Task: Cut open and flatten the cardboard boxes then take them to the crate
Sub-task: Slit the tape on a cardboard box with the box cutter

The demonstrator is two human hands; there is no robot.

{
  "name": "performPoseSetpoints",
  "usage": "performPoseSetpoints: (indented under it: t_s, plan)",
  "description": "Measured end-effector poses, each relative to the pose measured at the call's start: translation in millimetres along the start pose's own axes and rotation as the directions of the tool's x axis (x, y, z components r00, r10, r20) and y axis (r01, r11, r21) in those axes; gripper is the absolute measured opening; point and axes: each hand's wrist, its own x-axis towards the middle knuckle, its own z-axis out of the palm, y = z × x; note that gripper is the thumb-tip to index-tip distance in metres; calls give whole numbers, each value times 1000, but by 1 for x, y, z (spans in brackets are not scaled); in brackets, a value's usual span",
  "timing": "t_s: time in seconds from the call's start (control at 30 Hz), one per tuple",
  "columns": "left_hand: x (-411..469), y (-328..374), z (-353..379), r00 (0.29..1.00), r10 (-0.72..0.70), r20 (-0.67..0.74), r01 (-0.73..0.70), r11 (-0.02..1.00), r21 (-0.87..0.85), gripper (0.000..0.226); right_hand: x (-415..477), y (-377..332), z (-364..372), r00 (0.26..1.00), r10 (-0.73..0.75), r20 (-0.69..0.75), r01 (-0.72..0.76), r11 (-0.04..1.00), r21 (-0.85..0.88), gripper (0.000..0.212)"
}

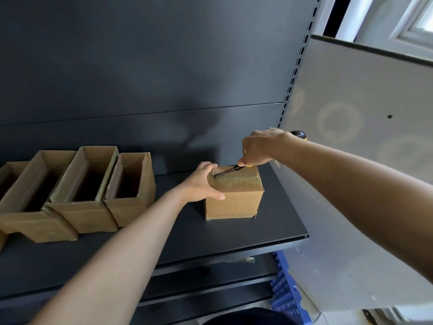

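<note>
Cardboard box (234, 202) under left hand (201, 184) (right hand (260, 148) round knife (228, 171))

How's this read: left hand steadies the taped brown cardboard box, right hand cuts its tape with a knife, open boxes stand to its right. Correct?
One error: the head view shows the open-topped brown cardboard boxes left of the taped brown cardboard box, not right. The left hand steadies it; right hand cuts its tape with the black-and-yellow knife.

No text can be read; the taped box (234, 202) seems unprinted.
</note>
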Motion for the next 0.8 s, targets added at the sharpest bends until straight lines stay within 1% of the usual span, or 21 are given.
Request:
performPoseSetpoints:
  t_s: [0.1,0.23,0.3,0.37,0.43,0.53,0.7,0.8]
  plan:
    - [-1,1,-2,1000,-7,-4,7,998,56,98,-3,-6,-7,1000,1,5,-1,999,-33,40]
    - [0,0,-3,999,-42,18,40,993,115,101,-3,-3,-6,1000,7,10,-7,1000,-10,39]
    - [1,1,-4,998,-47,31,43,989,142,100,-3,7,-2,1000,18,-1,-18,999,-51,33]
    - [3,2,-4,998,-49,38,42,986,158,99,-5,21,9,999,47,22,-45,995,-85,28]
    - [4,1,-4,998,-50,41,42,984,174,100,-7,34,22,996,67,59,-65,997,-36,31]
    - [6,0,-5,996,-63,55,50,977,206,100,-14,51,34,992,118,50,-121,991,61,37]
    - [7,6,-6,993,-95,66,77,968,240,100,-19,89,50,973,219,69,-226,967,119,50]
    - [4,11,-5,991,-118,69,95,957,275,99,-19,99,69,969,231,93,-246,944,220,51]
